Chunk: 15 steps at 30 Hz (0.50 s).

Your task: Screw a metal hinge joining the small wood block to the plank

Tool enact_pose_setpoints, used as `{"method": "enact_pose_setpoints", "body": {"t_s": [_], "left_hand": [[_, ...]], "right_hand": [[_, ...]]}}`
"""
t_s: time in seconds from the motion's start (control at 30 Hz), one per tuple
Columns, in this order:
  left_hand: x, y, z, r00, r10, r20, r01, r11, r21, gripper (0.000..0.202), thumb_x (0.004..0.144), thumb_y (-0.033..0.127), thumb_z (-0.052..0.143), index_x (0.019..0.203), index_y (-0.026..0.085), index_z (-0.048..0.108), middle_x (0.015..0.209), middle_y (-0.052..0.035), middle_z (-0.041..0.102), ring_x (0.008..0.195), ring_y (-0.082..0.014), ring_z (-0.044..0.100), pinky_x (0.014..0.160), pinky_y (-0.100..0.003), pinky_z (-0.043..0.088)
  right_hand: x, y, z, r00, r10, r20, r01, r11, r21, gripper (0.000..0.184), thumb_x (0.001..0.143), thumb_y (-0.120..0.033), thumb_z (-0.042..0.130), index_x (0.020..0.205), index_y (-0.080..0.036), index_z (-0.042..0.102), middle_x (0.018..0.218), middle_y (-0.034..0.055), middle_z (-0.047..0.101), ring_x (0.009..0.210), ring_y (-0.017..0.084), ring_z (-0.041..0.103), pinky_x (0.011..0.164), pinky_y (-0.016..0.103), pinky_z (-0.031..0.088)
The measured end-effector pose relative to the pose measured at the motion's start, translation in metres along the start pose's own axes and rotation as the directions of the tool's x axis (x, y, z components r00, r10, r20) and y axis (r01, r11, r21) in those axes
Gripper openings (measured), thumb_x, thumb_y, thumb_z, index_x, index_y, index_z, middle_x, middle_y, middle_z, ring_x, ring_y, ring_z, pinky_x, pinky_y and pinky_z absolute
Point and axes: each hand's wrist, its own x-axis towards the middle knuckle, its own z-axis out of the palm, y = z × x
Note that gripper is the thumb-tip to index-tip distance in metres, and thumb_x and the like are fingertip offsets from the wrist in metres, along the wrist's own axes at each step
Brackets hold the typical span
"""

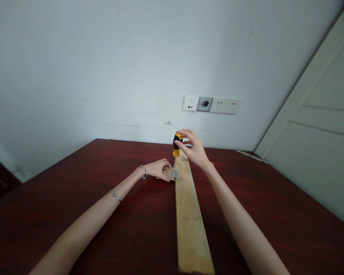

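Observation:
A long pale wooden plank lies lengthwise on the dark red table. My right hand grips the black and yellow handle of a screwdriver, held upright with its tip on a small metal hinge at the plank's left edge. My left hand lies beside the hinge, its fingers pressed down on a small wooden piece that meets the plank there. Two thin bracelets show on my left forearm.
A white wall stands behind the table with a row of sockets. A white panelled door is on the right. A thin light strip lies at the table's far right edge.

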Motion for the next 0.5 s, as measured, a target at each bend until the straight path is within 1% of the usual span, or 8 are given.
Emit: {"method": "enact_pose_setpoints", "body": {"t_s": [0.07, 0.13, 0.27, 0.33, 0.5], "left_hand": [[0.0003, -0.0007, 0.0004, 1.000, 0.003, -0.001, -0.003, 1.000, -0.001, 0.060, 0.057, 0.046, 0.080, 0.106, 0.015, 0.062, 0.097, -0.0044, 0.053, 0.085, -0.0199, 0.052, 0.075, -0.027, 0.042], [0.0007, -0.0012, 0.0007, 1.000, 0.006, -0.003, -0.006, 1.000, -0.002, 0.060, 0.057, 0.046, 0.080, 0.105, 0.015, 0.062, 0.097, -0.0045, 0.053, 0.085, -0.0200, 0.053, 0.075, -0.027, 0.042], [0.0010, -0.0014, 0.0011, 1.000, 0.005, -0.001, -0.005, 1.000, -0.007, 0.059, 0.057, 0.046, 0.080, 0.105, 0.016, 0.062, 0.097, -0.0043, 0.052, 0.086, -0.0205, 0.053, 0.075, -0.028, 0.042], [0.0009, -0.0012, 0.0011, 1.000, 0.003, 0.003, -0.003, 1.000, -0.005, 0.059, 0.058, 0.045, 0.079, 0.106, 0.015, 0.062, 0.097, -0.0047, 0.052, 0.087, -0.0208, 0.052, 0.076, -0.028, 0.042], [0.0005, -0.0009, 0.0008, 1.000, -0.001, 0.012, 0.001, 1.000, 0.001, 0.060, 0.059, 0.046, 0.078, 0.107, 0.015, 0.061, 0.097, -0.0048, 0.052, 0.087, -0.0209, 0.052, 0.076, -0.028, 0.043]], "right_hand": [[-0.0003, 0.0016, -0.0003, 1.000, -0.013, 0.013, 0.013, 1.000, 0.008, 0.031, 0.087, -0.027, 0.054, 0.118, -0.028, 0.060, 0.119, 0.0065, 0.058, 0.103, 0.020, 0.058, 0.076, 0.032, 0.057], [-0.0003, 0.0041, 0.0000, 1.000, -0.019, 0.015, 0.019, 1.000, 0.003, 0.033, 0.087, -0.024, 0.053, 0.119, -0.029, 0.059, 0.118, 0.0057, 0.059, 0.102, 0.019, 0.058, 0.076, 0.032, 0.057], [0.0002, 0.0059, 0.0012, 1.000, -0.008, 0.003, 0.008, 1.000, -0.023, 0.030, 0.085, -0.027, 0.058, 0.115, -0.028, 0.061, 0.110, 0.0056, 0.058, 0.094, 0.018, 0.058, 0.070, 0.030, 0.058], [0.0000, 0.0051, 0.0013, 1.000, 0.001, -0.002, -0.001, 1.000, -0.028, 0.030, 0.084, -0.029, 0.060, 0.113, -0.028, 0.060, 0.109, 0.0059, 0.056, 0.093, 0.018, 0.058, 0.069, 0.030, 0.058], [-0.0017, 0.0056, 0.0005, 0.999, 0.004, 0.044, -0.003, 1.000, -0.013, 0.036, 0.086, -0.022, 0.053, 0.121, -0.030, 0.056, 0.122, 0.0065, 0.055, 0.100, 0.019, 0.058, 0.074, 0.033, 0.058]]}}
